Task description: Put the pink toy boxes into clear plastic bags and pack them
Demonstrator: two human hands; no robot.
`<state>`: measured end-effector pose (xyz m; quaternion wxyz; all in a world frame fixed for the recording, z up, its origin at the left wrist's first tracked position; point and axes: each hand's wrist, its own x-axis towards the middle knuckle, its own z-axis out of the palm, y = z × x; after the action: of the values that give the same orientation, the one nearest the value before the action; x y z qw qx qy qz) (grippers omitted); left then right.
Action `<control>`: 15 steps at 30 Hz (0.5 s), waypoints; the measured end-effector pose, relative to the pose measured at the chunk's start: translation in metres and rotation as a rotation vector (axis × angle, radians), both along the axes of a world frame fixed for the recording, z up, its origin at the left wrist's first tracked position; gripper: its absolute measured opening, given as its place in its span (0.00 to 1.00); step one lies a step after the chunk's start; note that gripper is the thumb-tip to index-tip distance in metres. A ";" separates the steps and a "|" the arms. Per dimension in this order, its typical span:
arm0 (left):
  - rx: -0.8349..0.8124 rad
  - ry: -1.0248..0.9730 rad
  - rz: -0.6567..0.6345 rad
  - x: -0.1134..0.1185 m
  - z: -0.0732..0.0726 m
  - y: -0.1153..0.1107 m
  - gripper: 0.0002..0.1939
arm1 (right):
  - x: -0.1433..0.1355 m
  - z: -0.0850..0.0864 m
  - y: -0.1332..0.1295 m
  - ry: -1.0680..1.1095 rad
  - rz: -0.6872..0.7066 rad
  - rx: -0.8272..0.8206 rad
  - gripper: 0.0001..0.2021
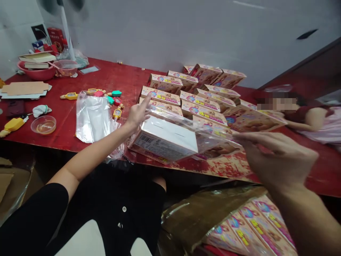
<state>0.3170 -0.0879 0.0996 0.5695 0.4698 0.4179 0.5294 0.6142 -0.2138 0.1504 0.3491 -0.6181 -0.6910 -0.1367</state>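
Observation:
A printed carton [170, 135] with a white upper face lies inside a clear plastic bag [211, 140] near the table's front edge. My right hand [279, 156] pinches the bag's loose end and holds it stretched out to the right of the carton. At the carton's left end is my left hand [137, 115], its index finger stretched out and the other fingers loosely bent against the film. Whether it grips any film cannot be made out. Left of that hand lies a stack of flat clear bags [93, 119].
Rows of similar cartons [201, 101] stand behind on the red table [117, 73]. Yellow and green toy pieces [116, 93], a clear dish [43, 125] and a pink bowl [37, 73] are leftward. An open box of cartons [239, 231] sits below right. Another person [315, 119] leans at right.

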 end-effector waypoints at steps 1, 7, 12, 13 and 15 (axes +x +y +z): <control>-0.055 -0.070 -0.001 -0.003 0.004 0.001 0.24 | -0.001 -0.006 -0.010 0.008 -0.006 0.005 0.12; -0.040 0.028 -0.178 -0.044 0.015 -0.016 0.16 | 0.003 -0.052 -0.053 0.022 0.165 -0.102 0.20; -0.063 0.167 -0.146 -0.069 -0.023 -0.044 0.14 | 0.001 -0.088 -0.056 0.004 0.226 -0.324 0.18; -0.068 0.157 -0.105 -0.068 -0.034 -0.048 0.15 | 0.000 -0.094 -0.054 0.023 0.210 -0.327 0.17; -0.079 0.104 -0.033 -0.059 -0.056 -0.052 0.17 | -0.002 -0.105 -0.048 0.079 0.185 -0.324 0.15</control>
<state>0.2580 -0.1401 0.0435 0.5739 0.4806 0.4598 0.4778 0.6118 -0.2615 0.0457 0.2829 -0.6048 -0.7436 0.0337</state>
